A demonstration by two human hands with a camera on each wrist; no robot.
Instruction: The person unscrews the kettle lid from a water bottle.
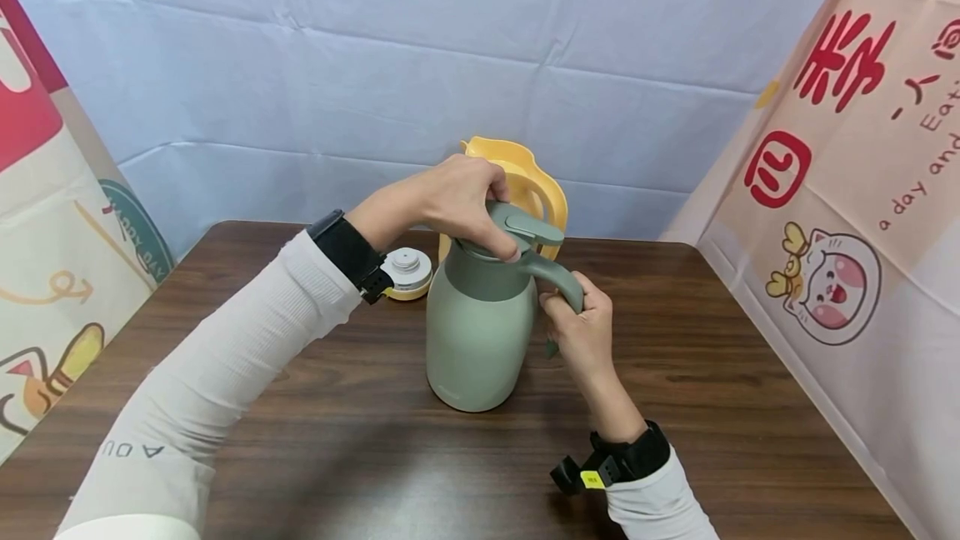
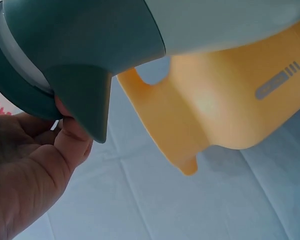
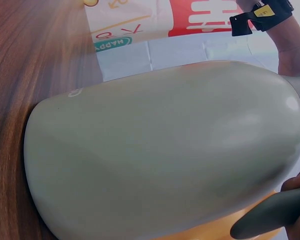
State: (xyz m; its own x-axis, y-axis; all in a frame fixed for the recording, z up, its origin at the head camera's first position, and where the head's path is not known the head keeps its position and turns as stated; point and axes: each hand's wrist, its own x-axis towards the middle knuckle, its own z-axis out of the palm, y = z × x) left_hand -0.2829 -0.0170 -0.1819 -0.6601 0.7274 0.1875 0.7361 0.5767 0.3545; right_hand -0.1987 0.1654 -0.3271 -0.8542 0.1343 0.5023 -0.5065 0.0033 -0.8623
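A pale green thermos jug stands upright on the table, its darker green handle toward the right. From above, my left hand grips the jug's green lid, thumb on the near side. In the left wrist view, a white band shows between the lid and the neck, and the fingers are beside the pointed spout. My right hand holds the handle with curled fingers. The right wrist view is mostly filled by the jug's body, with the handle's lower tip at lower right.
Behind the green jug stands a yellow jug with its top uncovered. A round white and yellow lid lies on the brown wooden table to the left. A pale cloth hangs behind, with printed cloths at both sides.
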